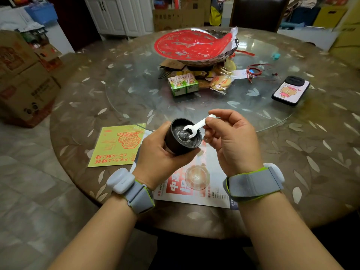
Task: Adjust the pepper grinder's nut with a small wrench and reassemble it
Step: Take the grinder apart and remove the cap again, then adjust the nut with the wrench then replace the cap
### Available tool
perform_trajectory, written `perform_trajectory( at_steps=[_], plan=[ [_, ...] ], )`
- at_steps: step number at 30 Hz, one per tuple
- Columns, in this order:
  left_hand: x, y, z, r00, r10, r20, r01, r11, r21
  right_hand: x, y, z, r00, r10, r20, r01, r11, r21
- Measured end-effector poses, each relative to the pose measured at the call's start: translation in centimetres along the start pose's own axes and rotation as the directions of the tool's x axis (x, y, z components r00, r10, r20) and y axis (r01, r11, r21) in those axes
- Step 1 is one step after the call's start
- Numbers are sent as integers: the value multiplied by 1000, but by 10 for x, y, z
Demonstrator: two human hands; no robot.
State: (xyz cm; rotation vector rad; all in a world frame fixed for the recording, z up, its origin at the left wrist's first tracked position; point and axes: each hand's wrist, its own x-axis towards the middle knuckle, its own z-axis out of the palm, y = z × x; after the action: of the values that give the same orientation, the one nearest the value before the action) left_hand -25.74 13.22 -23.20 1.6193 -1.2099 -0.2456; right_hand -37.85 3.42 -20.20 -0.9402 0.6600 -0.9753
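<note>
My left hand [155, 152] grips the black pepper grinder body [175, 145], tilted so its open underside faces me. A metal nut [184, 134] sits at the centre of that recess. My right hand [229, 139] pinches the handle of a small white wrench [196, 126], whose open jaw rests at the nut. A clear round cap [197, 177] lies on a printed paper [202, 193] on the table below my hands.
A yellow printed sheet [115, 147] lies to the left. Drink cartons [183, 84], snack packets and a red-patterned bowl [194, 45] crowd the glass turntable's middle. A phone [290, 90] lies at the right. Cardboard boxes [25, 84] stand on the floor at left.
</note>
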Motion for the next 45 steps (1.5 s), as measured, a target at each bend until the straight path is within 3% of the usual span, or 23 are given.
perform_trajectory(
  at_steps=[19, 45],
  plan=[
    [0, -1, -2, 996, 86, 18, -84, 994, -74, 3, -8, 5, 996, -21, 89, 33, 990, -134],
    [0, -3, -2, 997, 64, -36, -65, 997, -39, -2, -2, 0, 998, -33, 54, 43, 983, -179]
  ],
)
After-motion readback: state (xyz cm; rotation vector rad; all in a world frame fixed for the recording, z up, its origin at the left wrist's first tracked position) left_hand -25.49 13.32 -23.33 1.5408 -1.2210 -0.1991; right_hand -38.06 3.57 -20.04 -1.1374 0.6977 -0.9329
